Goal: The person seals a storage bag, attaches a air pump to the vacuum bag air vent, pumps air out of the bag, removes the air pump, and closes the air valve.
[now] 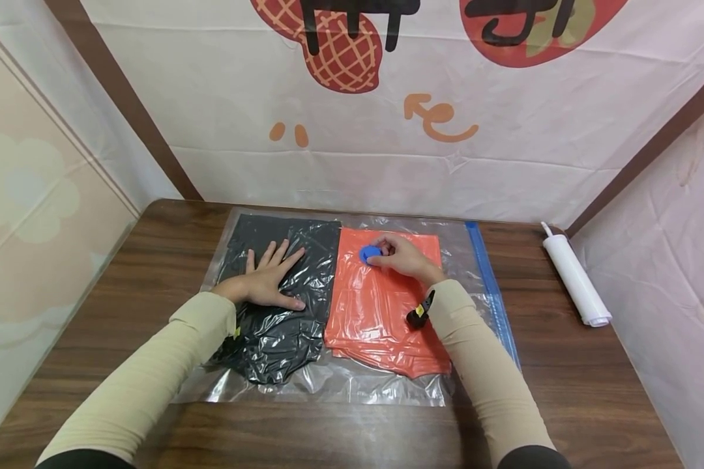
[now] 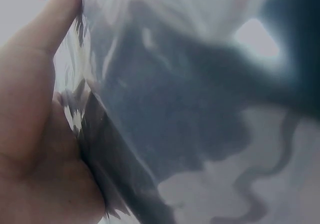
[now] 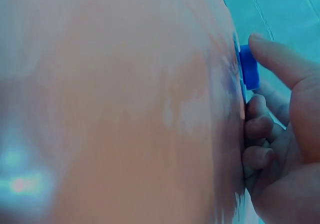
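Observation:
A clear vacuum storage bag (image 1: 381, 394) lies flat on the table, with a folded black garment (image 1: 281, 352) on its left side and a folded orange-red garment (image 1: 381, 312) beside it. My left hand (image 1: 266, 283) rests with spread fingers on the plastic over the black garment. Over the orange-red one, my right hand (image 1: 405, 257) pinches the round blue valve cap (image 1: 369, 253) between thumb and fingers. In the right wrist view the thumb lies against the edge of the blue cap (image 3: 250, 67), and the other fingers curl against the plastic.
A blue zip strip (image 1: 493, 286) runs along the bag's right edge. On the table's right side lies a white cylindrical hand pump (image 1: 576, 280) with a thin handle. A printed cloth (image 1: 352, 176) hangs behind the brown wooden table (image 1: 540, 332).

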`<state>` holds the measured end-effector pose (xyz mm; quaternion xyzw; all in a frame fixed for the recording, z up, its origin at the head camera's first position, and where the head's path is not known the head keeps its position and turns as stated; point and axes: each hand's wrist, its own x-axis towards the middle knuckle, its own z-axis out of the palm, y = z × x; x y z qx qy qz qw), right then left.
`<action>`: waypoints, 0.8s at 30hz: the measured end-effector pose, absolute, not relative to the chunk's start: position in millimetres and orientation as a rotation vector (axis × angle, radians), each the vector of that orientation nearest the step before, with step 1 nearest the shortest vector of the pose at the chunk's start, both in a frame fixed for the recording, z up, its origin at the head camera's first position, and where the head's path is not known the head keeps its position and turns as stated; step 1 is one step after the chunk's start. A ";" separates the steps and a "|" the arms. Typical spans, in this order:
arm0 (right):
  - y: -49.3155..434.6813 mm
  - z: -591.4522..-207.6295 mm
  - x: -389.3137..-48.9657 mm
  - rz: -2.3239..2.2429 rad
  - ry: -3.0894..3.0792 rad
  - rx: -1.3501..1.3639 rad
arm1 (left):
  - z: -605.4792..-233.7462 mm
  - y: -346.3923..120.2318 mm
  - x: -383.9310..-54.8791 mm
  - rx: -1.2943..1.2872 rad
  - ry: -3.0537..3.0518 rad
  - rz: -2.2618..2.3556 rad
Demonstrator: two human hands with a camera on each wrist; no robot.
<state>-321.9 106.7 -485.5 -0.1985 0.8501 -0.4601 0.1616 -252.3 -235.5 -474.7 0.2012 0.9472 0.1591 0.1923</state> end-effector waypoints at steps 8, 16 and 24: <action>106.9 -478.8 -319.6 -1.337 2.394 -0.658 | -476.6 -236.3 -252.3 0.571 2.654 0.478; 107.1 -488.2 -323.9 -1.342 2.432 -0.579 | -475.9 -236.2 -252.8 0.577 2.669 0.464; 108.2 -490.5 -323.6 -1.363 2.431 -0.588 | -477.2 -236.2 -252.1 0.575 2.667 0.470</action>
